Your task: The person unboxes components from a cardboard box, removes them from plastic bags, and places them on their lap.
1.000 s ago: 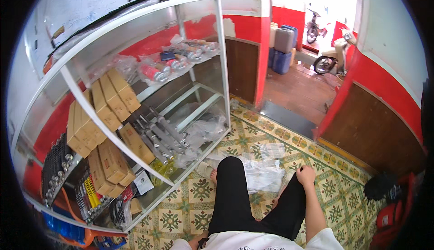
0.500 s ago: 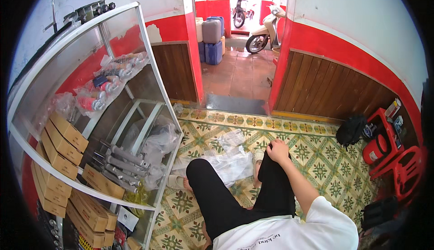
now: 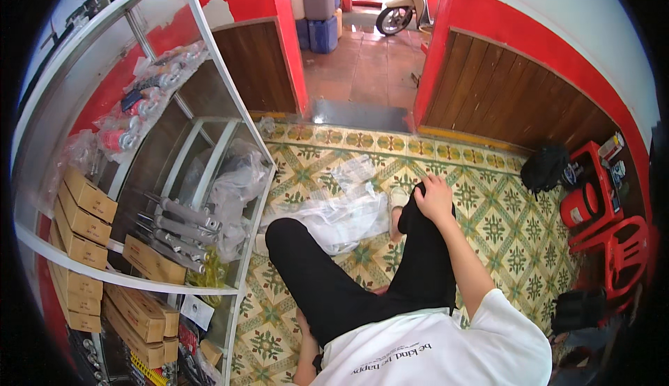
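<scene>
My right hand rests on my right knee, its fingers draped over the black trousers and holding nothing. Low at my left side, part of my left hand shows against the left thigh; the leg hides its fingers, so I cannot make out their pose. Beyond my knees, crumpled clear plastic wrapping lies on the patterned tile floor. Neither hand touches it.
On the left, a metal-framed shelf holds cardboard boxes, grey metal fork tubes and plastic-wrapped shock absorbers. A black backpack, red bucket and red plastic chair stand right. Ahead, a doorway shows jerrycans and a scooter.
The view has tipped downward, so the doorway and shelf sit higher in the picture. My left forearm now shows at the lower edge. The right hand stays on the knee.
</scene>
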`<state>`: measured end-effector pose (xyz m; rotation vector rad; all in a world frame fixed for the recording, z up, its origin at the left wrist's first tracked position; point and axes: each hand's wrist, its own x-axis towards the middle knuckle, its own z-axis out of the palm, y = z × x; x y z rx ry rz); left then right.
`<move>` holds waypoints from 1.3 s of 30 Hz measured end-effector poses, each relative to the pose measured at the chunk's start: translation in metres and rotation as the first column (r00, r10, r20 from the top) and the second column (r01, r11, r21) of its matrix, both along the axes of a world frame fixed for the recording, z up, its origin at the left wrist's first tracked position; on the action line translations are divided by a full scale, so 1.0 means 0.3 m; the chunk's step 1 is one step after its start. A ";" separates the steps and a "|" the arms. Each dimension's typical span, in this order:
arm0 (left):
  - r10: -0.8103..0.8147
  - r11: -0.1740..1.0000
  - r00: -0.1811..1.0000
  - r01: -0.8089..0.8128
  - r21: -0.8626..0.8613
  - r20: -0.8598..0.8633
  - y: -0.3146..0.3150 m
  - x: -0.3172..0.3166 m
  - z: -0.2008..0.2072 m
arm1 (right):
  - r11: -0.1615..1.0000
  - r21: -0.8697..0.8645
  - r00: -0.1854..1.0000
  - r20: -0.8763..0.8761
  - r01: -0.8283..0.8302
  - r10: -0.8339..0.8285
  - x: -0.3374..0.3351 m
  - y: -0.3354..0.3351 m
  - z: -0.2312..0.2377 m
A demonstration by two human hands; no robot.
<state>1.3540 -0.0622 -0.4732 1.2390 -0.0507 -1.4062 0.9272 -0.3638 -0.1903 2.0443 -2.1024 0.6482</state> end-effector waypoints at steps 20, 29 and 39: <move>0.094 0.995 0.852 -0.069 -0.068 0.516 -0.206 0.037 0.137 | 0.995 -0.027 0.994 0.061 -0.093 0.094 0.058 0.062 0.061; 0.077 0.996 0.848 -0.042 -0.077 0.524 -0.218 0.000 0.165 | 0.996 -0.056 0.995 0.072 -0.067 0.071 -0.007 0.076 0.022; 0.068 0.998 0.874 -0.050 -0.050 0.480 -0.222 -0.006 0.251 | 0.997 -0.049 0.997 0.046 -0.055 0.057 -0.008 0.065 0.009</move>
